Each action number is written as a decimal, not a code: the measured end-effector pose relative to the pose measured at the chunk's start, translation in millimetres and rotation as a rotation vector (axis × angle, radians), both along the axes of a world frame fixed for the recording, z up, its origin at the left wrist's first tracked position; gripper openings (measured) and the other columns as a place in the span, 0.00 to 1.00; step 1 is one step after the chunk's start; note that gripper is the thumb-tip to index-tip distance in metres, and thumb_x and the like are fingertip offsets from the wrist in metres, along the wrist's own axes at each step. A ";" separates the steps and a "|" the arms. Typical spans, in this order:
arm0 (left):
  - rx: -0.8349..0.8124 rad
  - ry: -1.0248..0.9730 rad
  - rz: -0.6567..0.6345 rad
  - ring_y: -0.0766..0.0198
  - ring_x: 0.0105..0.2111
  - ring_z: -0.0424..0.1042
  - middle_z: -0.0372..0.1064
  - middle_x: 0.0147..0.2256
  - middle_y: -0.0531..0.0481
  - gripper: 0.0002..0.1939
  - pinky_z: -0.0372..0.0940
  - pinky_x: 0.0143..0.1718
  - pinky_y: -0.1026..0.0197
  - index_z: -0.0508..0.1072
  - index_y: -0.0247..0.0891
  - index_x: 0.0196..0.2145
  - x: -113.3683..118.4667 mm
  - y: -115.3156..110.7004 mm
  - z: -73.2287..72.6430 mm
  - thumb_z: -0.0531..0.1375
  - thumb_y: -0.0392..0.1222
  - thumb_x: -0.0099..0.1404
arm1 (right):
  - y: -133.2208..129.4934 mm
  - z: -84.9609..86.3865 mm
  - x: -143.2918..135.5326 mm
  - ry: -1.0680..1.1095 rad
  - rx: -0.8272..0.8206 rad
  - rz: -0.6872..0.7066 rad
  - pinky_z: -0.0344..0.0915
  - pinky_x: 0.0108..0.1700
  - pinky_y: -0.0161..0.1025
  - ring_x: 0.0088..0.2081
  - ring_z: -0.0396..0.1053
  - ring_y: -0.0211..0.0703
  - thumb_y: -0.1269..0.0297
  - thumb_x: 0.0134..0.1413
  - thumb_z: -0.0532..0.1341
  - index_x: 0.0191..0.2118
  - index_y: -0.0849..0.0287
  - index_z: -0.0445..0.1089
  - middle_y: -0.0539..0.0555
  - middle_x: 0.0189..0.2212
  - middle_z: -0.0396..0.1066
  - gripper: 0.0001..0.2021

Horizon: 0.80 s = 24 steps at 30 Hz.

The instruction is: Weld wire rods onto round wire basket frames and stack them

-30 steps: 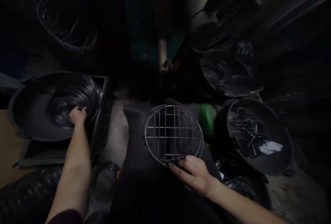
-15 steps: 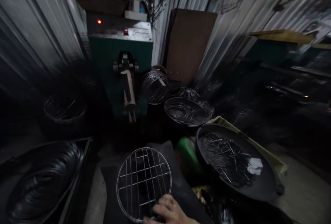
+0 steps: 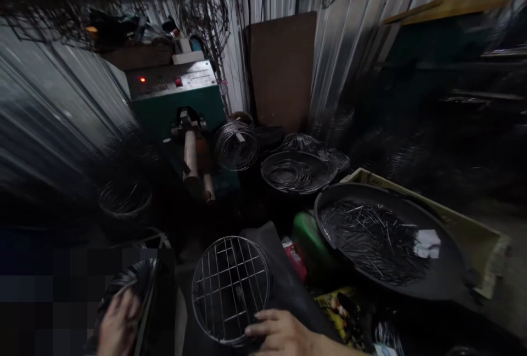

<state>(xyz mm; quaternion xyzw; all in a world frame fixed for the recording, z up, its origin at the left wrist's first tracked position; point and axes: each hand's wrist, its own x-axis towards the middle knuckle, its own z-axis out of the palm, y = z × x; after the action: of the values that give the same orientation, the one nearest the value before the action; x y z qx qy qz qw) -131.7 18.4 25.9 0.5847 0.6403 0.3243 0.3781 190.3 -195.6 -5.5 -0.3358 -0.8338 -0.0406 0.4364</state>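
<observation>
A round wire grill rack (image 3: 230,282), with crossing metal bars inside a ring rim, lies over the dark cloth below me. At its lower right edge is my right hand (image 3: 286,334), its bent fingers on the rim; the thumb is hidden. My left hand (image 3: 117,323) is at lower left, beside a stack of dark metal rings (image 3: 140,276). Its fingers look curled but are smeared by motion, and whether they hold a ring does not show.
To the right, a wide black pan (image 3: 436,268) holds many short metal rods and a white scrap, beside a pale yellow crate (image 3: 473,235). Ahead stands a green machine (image 3: 177,106) with a red light. Wire rings lie in a farther pan (image 3: 304,188). A green container (image 3: 308,235) stands nearby.
My left hand has come into view at the ring stack. My right hand stays at the rack's rim, fingers slightly more extended. The camera view has turned and tilted.
</observation>
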 end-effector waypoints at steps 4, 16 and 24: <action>-0.033 -0.198 -0.309 0.62 0.24 0.69 0.67 0.22 0.55 0.29 0.64 0.26 0.62 0.75 0.45 0.44 70.1 10.0 -17.5 0.59 0.69 0.54 | 12.3 23.6 23.6 0.483 -0.341 -0.379 0.71 0.46 0.37 0.41 0.75 0.39 0.63 0.63 0.54 0.47 0.56 0.72 0.54 0.37 0.77 0.12; -0.175 -0.044 -0.742 0.45 0.54 0.70 0.74 0.51 0.40 0.45 0.61 0.60 0.49 0.72 0.33 0.56 107.9 24.5 -19.0 0.59 0.73 0.54 | 31.7 -7.6 40.1 0.906 -1.057 -0.724 0.71 0.39 0.44 0.37 0.71 0.44 0.45 0.54 0.56 0.57 0.60 0.69 0.60 0.47 0.73 0.30; 0.009 0.052 -0.829 0.49 0.53 0.73 0.73 0.52 0.44 0.32 0.65 0.58 0.49 0.74 0.39 0.55 109.5 30.7 -26.9 0.57 0.65 0.63 | 32.7 1.2 48.7 0.540 -1.040 -0.777 0.67 0.52 0.48 0.42 0.70 0.46 0.53 0.56 0.54 0.55 0.58 0.71 0.57 0.42 0.71 0.25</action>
<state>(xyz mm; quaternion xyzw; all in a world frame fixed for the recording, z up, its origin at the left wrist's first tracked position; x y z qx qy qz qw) -22.2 49.1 -1.0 0.8027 0.3586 0.1326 0.4578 239.0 -162.9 -4.3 -0.7727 -0.4273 0.2952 0.3648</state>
